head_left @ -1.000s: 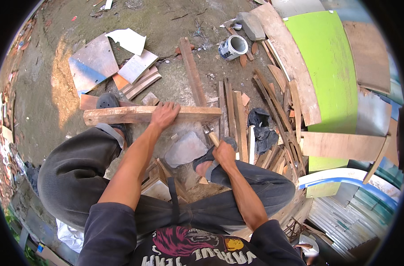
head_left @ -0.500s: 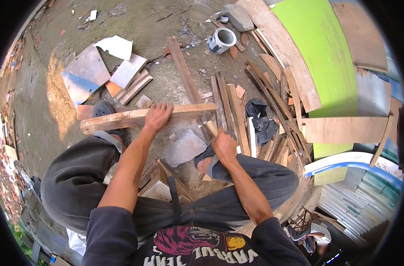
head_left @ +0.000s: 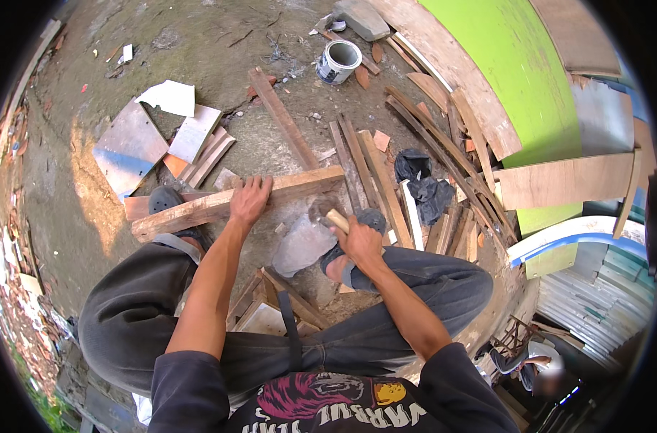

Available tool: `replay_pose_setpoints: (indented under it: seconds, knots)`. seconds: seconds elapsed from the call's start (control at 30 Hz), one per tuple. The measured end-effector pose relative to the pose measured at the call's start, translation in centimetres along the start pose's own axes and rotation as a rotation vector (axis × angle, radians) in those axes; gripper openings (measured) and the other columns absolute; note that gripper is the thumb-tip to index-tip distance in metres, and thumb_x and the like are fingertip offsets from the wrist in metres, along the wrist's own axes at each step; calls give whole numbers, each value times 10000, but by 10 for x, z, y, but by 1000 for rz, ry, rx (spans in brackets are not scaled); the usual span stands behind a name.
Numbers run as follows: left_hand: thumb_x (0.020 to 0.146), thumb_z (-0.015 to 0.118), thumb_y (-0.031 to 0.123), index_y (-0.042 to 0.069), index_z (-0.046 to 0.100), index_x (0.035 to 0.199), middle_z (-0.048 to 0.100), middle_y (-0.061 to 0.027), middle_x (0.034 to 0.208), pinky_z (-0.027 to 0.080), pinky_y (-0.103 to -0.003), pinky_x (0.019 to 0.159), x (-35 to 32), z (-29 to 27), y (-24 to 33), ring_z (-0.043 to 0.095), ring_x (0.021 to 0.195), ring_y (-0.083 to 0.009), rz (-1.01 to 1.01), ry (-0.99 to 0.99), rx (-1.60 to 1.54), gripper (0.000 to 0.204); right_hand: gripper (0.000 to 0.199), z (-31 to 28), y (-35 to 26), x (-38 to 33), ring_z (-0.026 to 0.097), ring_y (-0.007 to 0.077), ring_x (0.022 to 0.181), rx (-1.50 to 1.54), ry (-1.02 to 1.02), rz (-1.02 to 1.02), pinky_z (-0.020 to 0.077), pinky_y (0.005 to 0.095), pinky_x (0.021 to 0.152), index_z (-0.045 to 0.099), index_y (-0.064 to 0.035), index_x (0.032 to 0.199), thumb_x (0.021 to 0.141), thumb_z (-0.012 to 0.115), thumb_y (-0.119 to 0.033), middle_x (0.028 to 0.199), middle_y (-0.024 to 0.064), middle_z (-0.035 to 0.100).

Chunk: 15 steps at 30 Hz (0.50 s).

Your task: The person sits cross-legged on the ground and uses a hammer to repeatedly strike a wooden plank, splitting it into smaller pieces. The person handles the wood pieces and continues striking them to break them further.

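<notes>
A long wooden beam lies slanted across the space before my feet. My left hand grips it near its middle, fingers over the far edge. My right hand is closed round the light wooden handle of a hammer. The dark hammer head is somewhat blurred, apart from the beam and just on its near side, over the edge of a grey flat stone. The beam's left end lies by my left shoe; my right shoe is beside the hammer.
Several loose wood strips and a black plastic bag lie at the right. Board offcuts rest at the far left. A paint can stands beyond. Large panels line the right side. Another person is at the lower right.
The hammer in my right hand has come nearer to me, away from the beam and over the stone. My left hand stays on the beam. The whole view has shifted slightly.
</notes>
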<state>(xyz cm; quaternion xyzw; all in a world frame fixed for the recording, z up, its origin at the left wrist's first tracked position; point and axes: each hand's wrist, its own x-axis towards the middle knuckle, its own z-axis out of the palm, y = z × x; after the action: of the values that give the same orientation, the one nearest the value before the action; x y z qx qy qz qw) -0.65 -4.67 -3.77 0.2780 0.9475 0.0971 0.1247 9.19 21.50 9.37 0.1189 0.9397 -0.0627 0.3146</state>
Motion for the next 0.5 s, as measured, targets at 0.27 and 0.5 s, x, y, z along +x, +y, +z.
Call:
replay_pose_setpoints:
  seconds: [0.27, 0.5]
  knots:
    - [773, 770, 271, 99, 493, 1286, 599, -94, 1064, 450, -439, 880, 4, -3, 6, 595, 1081, -267, 29, 13, -27, 608, 605, 18, -9, -3, 703, 426, 706, 119, 179, -242, 545, 517, 587, 611, 29, 969, 967, 504, -566, 773, 281, 687]
    - [725, 819, 292, 94, 478, 1296, 588, -93, 1093, 455, -444, 903, 6, -14, 8, 578, 1103, -277, 23, -34, -47, 694, 580, 17, -24, -10, 701, 407, 656, 167, 70, -141, 546, 499, 545, 623, 19, 993, 974, 502, -547, 729, 256, 682]
